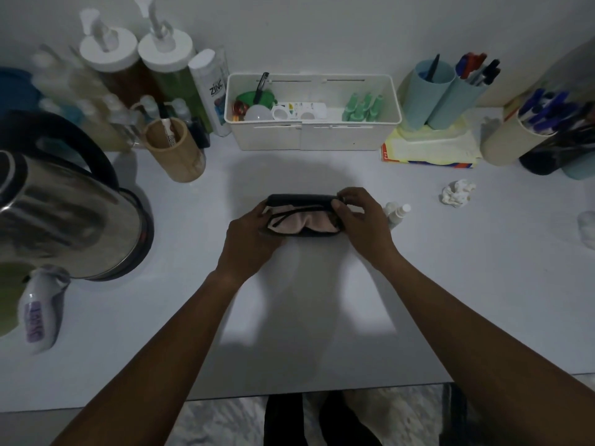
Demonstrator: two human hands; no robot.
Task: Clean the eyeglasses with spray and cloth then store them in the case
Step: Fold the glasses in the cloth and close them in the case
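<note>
A black glasses case (pixel 299 200) lies open in the middle of the white table. Dark-framed eyeglasses (pixel 289 215) sit inside it on a pink cloth (pixel 317 222). My left hand (pixel 249 235) grips the left end of the case, fingers curled round it. My right hand (pixel 360 217) holds the right end, thumb and fingers pinching the lid's edge. A small white spray bottle (pixel 399 214) lies on the table just right of my right hand, partly hidden by it.
A steel kettle (pixel 64 214) stands at the left with a tube (pixel 38 313) below it. Bottles, a wooden cup (pixel 175 149), a white organiser box (pixel 312 112) and pen holders (pixel 438 94) line the back. A crumpled tissue (pixel 457 193) lies at the right.
</note>
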